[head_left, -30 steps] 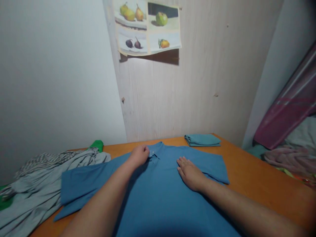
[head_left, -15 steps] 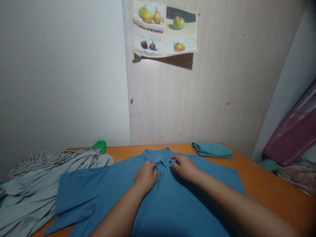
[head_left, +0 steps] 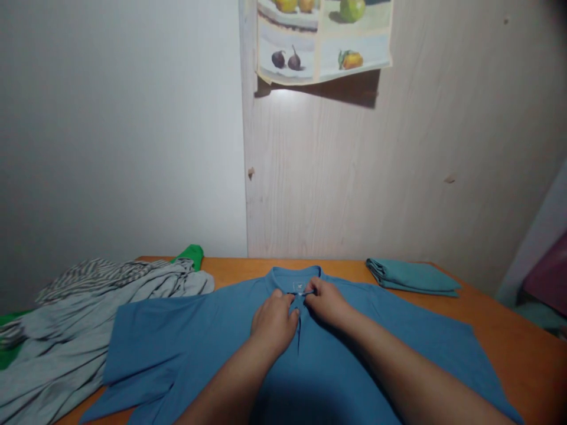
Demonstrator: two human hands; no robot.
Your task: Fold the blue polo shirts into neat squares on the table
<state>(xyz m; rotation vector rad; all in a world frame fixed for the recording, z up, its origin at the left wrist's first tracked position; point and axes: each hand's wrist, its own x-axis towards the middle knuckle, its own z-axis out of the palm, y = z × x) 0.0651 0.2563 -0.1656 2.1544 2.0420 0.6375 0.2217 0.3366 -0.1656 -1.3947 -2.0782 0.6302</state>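
Observation:
A blue polo shirt lies spread front side up, its collar at the far end and its short sleeves out to the sides. On the left side of the button placket, my left hand is closed on the cloth just below the collar. My right hand pinches the right collar edge between thumb and fingers, close to the pale neck label. The fingertips of both hands are near each other at the neck opening. Small buttons there are too fine to make out clearly.
Under the shirt is an orange-brown table. Crumpled grey clothes are heaped at the left, with a green cloth behind. A folded teal garment lies at the back right. Fruit pictures hang on the wall.
My right hand has come down and inward from above the shirt and now pinches the collar edge. My left hand stays at the placket. The view has shifted slightly.

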